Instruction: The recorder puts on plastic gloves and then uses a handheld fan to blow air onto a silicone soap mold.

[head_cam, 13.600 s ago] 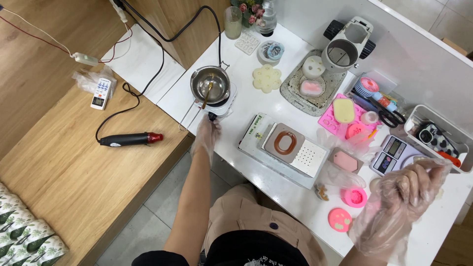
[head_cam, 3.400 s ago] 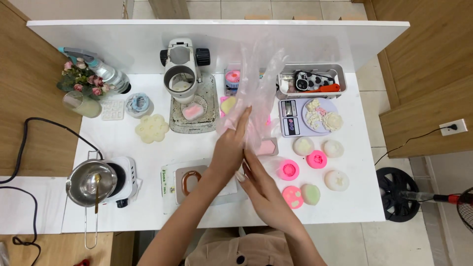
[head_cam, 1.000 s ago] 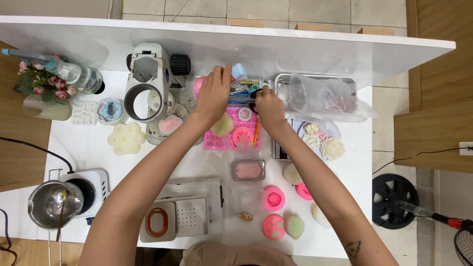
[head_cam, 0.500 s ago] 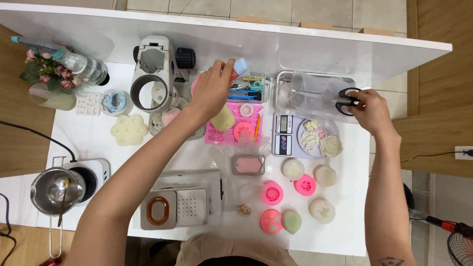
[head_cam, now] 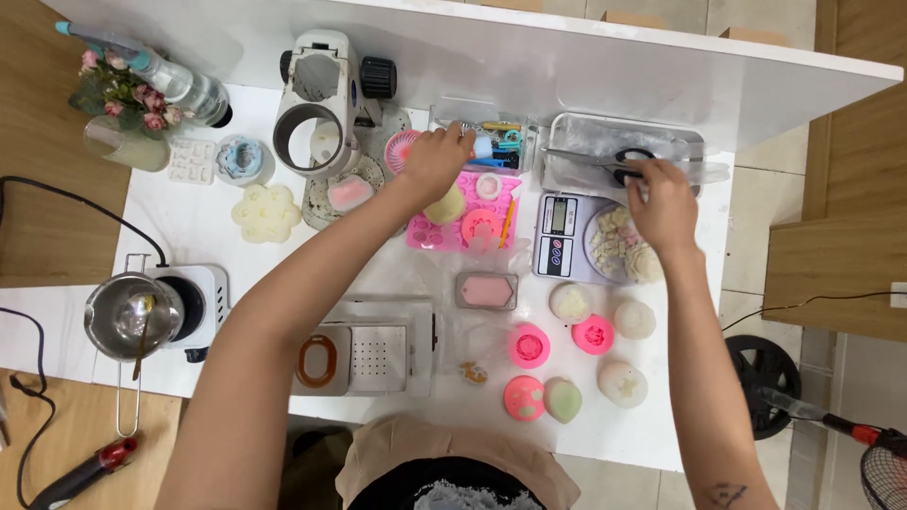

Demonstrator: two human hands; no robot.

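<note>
— While the person leans over the white table (head_cam: 189,212), what has each hand got?

— The left hand (head_cam: 436,162) is up at the clear box of small tools (head_cam: 491,142), fingers curled around a little blue-and-white item (head_cam: 483,146) at its edge. I cannot tell what that item is.

— And the other?

— The right hand (head_cam: 661,203) is closed on the black-handled scissors (head_cam: 614,162), which lie across the metal tray (head_cam: 624,142) at the back of the table. The blades point left, over the tray's crinkled lining.

— What sits under that hand?

— A small digital scale (head_cam: 559,236) with a dish of pale flakes (head_cam: 619,241) on it, just in front of the tray.

— And between the arms?

— A pink mould tray (head_cam: 463,222), then a grey mould filled with pink (head_cam: 487,290), and round pink, white and green soaps (head_cam: 567,354) nearer the person.
</note>
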